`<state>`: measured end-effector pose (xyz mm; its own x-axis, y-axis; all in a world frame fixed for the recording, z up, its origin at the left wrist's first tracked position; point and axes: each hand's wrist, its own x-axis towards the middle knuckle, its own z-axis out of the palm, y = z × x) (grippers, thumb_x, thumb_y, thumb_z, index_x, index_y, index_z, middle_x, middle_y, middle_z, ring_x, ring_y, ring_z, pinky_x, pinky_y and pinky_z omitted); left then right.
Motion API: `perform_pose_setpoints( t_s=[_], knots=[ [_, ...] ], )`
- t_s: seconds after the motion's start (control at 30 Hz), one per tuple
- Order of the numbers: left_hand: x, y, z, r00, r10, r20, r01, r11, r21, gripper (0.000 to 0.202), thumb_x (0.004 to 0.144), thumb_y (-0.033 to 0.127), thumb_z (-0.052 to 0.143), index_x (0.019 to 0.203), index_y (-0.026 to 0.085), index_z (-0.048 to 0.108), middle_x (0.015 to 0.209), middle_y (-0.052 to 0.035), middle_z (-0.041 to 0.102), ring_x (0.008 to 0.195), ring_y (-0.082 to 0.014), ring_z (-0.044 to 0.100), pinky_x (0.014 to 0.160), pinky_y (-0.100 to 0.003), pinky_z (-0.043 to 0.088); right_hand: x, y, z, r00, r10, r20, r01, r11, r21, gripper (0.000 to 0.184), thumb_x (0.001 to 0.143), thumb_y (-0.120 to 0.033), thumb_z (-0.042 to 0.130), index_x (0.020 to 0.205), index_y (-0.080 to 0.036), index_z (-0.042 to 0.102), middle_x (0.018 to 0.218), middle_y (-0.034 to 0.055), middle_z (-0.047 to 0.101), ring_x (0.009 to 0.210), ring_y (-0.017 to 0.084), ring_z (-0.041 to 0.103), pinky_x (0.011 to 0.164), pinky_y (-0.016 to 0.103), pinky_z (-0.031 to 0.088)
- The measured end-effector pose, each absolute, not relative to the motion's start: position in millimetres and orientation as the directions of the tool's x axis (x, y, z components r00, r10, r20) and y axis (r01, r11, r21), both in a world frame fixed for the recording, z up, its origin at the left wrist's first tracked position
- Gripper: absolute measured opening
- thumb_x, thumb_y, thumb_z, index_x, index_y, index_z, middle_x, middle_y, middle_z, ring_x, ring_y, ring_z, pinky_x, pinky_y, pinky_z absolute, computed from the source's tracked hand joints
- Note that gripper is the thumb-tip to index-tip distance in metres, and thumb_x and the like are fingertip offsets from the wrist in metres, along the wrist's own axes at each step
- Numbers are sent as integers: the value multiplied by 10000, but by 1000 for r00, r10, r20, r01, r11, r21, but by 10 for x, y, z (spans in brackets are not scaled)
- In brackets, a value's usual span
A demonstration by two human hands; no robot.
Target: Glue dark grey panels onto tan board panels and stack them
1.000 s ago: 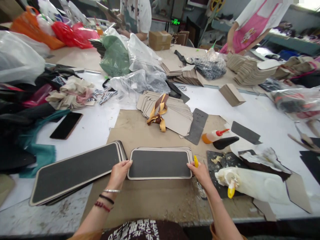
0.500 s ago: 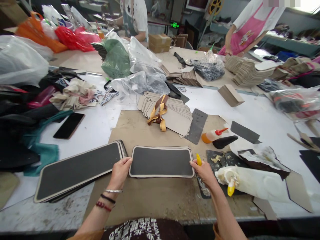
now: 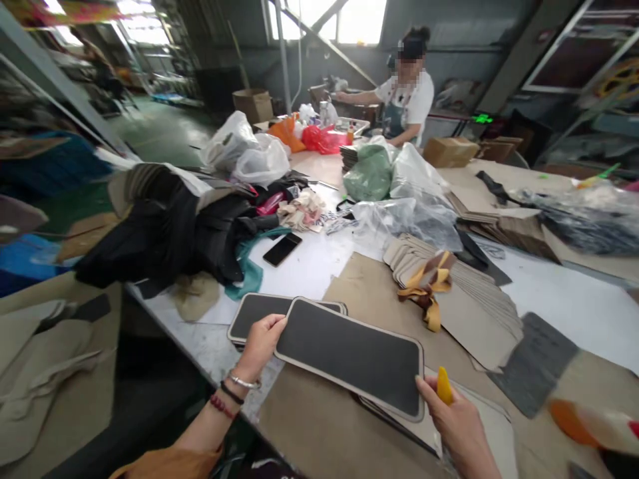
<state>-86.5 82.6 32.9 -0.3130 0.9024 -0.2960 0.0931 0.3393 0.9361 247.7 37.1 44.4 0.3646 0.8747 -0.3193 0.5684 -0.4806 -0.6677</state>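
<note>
Head view shows your left hand (image 3: 259, 340) closed on the near-left end of a black panel (image 3: 349, 356) with a tan border, thumb on its top face and fingers tucked under the edge. Your right hand (image 3: 456, 426) grips the opposite end at the corner, thumb pressed on the border, and a small yellow piece (image 3: 443, 386) sticks up from between its fingers. The panel hangs between your two hands, tilted, its left end higher and farther from you than its right. It sits over a brown cardboard sheet (image 3: 359, 299) spread on the desk (image 3: 210, 336).

Just beyond your left hand, partly under the held panel's end, lies a stack of like panels (image 3: 254, 313), black face up. Below the panel, near your right hand, the edges of more flat pieces (image 3: 479, 416) show; how many, you cannot tell. Beyond your right hand lies a fanned pile of tan card pieces (image 3: 479, 299) with a brown-and-yellow ribbon (image 3: 429, 286) lying across it, and to the right of that hand lies a dark grey strip (image 3: 536, 362).

Farther beyond your left hand a phone (image 3: 282, 249) lies face up, with a heap of dark cloth (image 3: 164, 233) to its left. A co-worker (image 3: 404, 100) stands at the far end of the desk, well apart from both your hands.
</note>
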Motion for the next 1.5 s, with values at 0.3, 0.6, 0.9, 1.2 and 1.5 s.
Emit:
perform_pose_setpoints(
  t_s=[0.3,0.6,0.9,1.2,1.5],
  knots=[
    [-1853,773,265,-448,850,-277,89,351,932,313,583,450,591,670,160,671,633,-18,676,666,-200,615,611,-271,473,1536,859,181,146,945,-293,628,-317,-711,446,628,-624,478,654,-194,594,473,-5,526,485,171,500,469,246,361],
    [-2133,947,68,-419,870,-260,207,370,906,355,602,487,530,681,170,669,642,-17,679,696,-210,614,630,-268,470,1194,1137,178,187,945,-268,658,-324,-680,423,583,-599,477,617,-191,583,520,20,577,558,205,546,515,268,389],
    [-2202,977,-79,-407,863,-299,255,422,870,342,589,486,510,650,180,650,653,-25,679,694,-214,604,657,-269,452,1166,1155,50,208,927,-311,693,-364,-622,407,619,-585,454,636,-193,562,496,11,554,542,203,545,494,265,373],
    [-2281,977,-109,-414,854,-314,289,451,844,392,573,514,530,708,175,672,744,-31,710,752,-225,624,680,-265,458,1075,1148,48,223,925,-309,749,-365,-553,281,624,-481,451,636,-206,502,610,30,596,598,199,552,587,282,374],
    [-2300,941,-156,-447,833,-326,296,481,825,434,590,536,531,776,171,674,794,-40,715,782,-230,624,692,-270,460,1018,1226,87,235,924,-302,776,-366,-514,173,656,-379,493,667,-210,527,702,55,658,684,226,602,629,287,405]
  ],
)
